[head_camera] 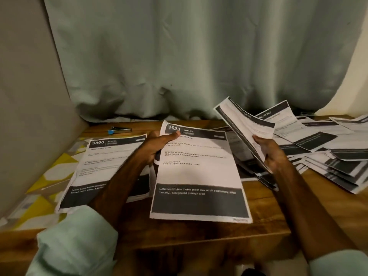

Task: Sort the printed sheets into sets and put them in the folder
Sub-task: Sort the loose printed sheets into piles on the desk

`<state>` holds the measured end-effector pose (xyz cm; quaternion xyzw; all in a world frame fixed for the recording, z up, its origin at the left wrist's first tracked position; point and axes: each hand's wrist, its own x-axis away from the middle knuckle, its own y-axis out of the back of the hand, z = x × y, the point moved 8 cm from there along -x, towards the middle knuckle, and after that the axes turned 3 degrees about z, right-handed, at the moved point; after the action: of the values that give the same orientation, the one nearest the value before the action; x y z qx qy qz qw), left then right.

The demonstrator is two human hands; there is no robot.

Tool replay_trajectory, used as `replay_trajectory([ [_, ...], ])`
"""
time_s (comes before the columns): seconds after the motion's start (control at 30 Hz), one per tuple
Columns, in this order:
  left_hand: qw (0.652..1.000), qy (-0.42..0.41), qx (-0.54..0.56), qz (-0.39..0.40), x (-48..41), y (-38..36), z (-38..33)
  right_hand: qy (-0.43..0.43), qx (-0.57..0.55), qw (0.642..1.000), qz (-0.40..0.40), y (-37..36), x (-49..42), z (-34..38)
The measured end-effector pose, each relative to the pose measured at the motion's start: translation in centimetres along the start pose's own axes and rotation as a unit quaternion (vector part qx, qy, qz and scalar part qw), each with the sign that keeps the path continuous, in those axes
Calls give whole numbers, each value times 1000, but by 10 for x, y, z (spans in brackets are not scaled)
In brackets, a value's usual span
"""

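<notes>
My left hand pinched the 1623 KITCHEN sheet at its top-left corner, long axis 12–6. The 3800 KITCHEN sheet lay flat on the surface at its 9 o'clock, just beside. Likely drop spot, left hand nearer. Right hand gripped a DINING TABLE sheet, tilted up. Folder not in view.

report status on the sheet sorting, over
Left hand pinching 623 kitchen sheet. Right hand gripping a lifted sheet. Unsorted pile spread at right. Nothing blocking either hand.
</notes>
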<state>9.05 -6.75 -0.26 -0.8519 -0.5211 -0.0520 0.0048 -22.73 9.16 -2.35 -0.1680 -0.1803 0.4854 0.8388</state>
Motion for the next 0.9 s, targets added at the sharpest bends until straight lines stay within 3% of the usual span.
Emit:
replay_trajectory([
  [0.23,997,22,-68,-9,-11,-1,16,3,52,998,-20,-1,1,-2],
  [0.43,993,8,-105,-62,-17,6,19,8,112,994,3,-12,-3,-8],
  [0.57,988,-15,-128,-87,-17,7,11,27,242,968,61,-33,-7,-21],
  [0.67,988,-31,-125,-81,-19,10,9,34,363,926,97,-45,-3,-34],
  [0.77,983,-26,-163,-80,-20,16,5,39,385,916,105,-45,-3,-40],
  [0.9,997,-13,-54,-62,-17,22,-3,50,392,913,103,-47,-8,-41],
])
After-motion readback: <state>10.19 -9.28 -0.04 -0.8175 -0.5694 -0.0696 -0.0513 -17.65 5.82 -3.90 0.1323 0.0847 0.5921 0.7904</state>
